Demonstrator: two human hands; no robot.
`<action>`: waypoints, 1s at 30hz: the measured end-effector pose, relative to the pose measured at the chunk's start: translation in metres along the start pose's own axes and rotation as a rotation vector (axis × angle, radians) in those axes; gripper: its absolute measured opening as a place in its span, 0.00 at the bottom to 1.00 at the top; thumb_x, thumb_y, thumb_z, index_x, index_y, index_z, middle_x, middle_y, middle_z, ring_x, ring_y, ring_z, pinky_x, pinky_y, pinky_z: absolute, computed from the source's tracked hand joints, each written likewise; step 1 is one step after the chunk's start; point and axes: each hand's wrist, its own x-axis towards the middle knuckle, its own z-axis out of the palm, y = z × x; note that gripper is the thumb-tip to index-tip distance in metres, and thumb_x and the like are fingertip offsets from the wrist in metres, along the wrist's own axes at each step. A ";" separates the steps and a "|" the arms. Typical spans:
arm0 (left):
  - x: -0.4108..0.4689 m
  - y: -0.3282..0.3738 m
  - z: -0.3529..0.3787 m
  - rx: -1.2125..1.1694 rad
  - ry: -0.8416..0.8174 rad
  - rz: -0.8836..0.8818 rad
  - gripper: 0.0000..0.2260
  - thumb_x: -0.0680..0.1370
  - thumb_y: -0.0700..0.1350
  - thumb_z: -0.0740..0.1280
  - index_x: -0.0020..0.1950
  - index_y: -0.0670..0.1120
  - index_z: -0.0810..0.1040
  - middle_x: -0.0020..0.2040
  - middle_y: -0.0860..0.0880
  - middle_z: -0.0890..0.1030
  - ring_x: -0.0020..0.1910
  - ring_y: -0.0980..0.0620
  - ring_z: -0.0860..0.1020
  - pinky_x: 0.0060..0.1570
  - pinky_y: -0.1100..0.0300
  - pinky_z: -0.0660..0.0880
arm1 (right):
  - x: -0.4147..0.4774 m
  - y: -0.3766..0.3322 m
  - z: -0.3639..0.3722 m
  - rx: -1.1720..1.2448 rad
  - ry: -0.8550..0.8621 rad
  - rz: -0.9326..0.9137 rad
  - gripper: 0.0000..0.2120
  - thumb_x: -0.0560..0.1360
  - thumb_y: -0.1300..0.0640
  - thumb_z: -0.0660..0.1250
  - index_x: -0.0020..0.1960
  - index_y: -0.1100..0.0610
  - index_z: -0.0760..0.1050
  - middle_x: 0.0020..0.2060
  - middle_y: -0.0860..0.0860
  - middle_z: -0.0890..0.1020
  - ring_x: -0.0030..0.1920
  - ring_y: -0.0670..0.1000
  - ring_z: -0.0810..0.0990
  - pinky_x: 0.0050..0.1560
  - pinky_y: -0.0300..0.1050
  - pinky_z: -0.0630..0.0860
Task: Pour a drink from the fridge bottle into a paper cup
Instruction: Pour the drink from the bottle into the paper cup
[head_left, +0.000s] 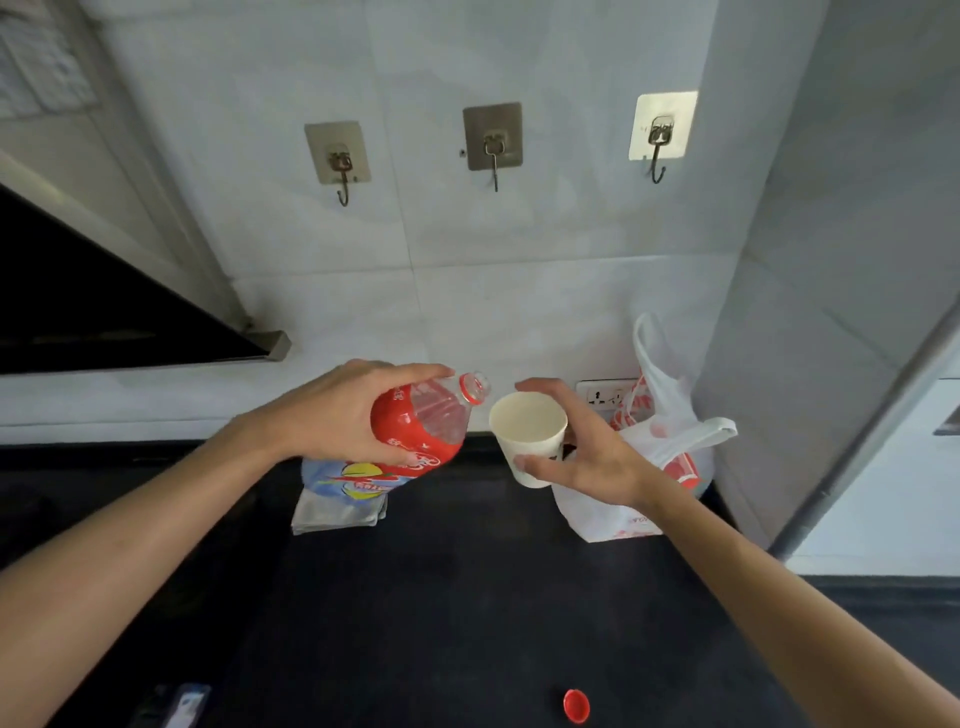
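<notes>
red cap on counter | left hand grips tilted bottle | right hand grips empty paper cup

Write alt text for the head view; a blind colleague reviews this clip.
A left hand tilts an uncapped red-labelled clear plastic bottle toward a white paper cup held by the right hand. A red bottle cap lies on the black countertop.

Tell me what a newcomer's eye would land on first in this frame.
First, the red-labelled bottle, uncapped and tilted in the left hand, its mouth beside the white paper cup held by the right hand above the dark counter. Next, the red cap lying near the counter's front edge, and three hooks on the wall.
</notes>
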 end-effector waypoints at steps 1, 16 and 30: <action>0.004 0.001 -0.007 0.035 -0.001 0.017 0.42 0.64 0.64 0.78 0.75 0.62 0.64 0.64 0.59 0.78 0.59 0.59 0.78 0.59 0.58 0.77 | 0.002 -0.001 0.000 0.004 -0.001 -0.006 0.32 0.72 0.61 0.75 0.70 0.49 0.63 0.58 0.40 0.74 0.56 0.38 0.75 0.51 0.31 0.74; 0.018 0.006 -0.052 0.333 -0.241 0.007 0.41 0.68 0.67 0.74 0.75 0.69 0.55 0.58 0.58 0.73 0.56 0.59 0.73 0.52 0.64 0.76 | 0.017 -0.012 0.009 -0.014 0.042 -0.050 0.32 0.70 0.57 0.76 0.69 0.48 0.64 0.54 0.48 0.79 0.53 0.43 0.76 0.53 0.36 0.77; 0.017 0.003 -0.062 0.416 -0.330 0.004 0.40 0.69 0.66 0.73 0.76 0.65 0.57 0.54 0.58 0.69 0.54 0.58 0.71 0.52 0.63 0.72 | 0.025 -0.014 0.018 -0.024 0.038 -0.061 0.33 0.70 0.58 0.77 0.69 0.49 0.64 0.53 0.48 0.78 0.53 0.43 0.76 0.51 0.35 0.77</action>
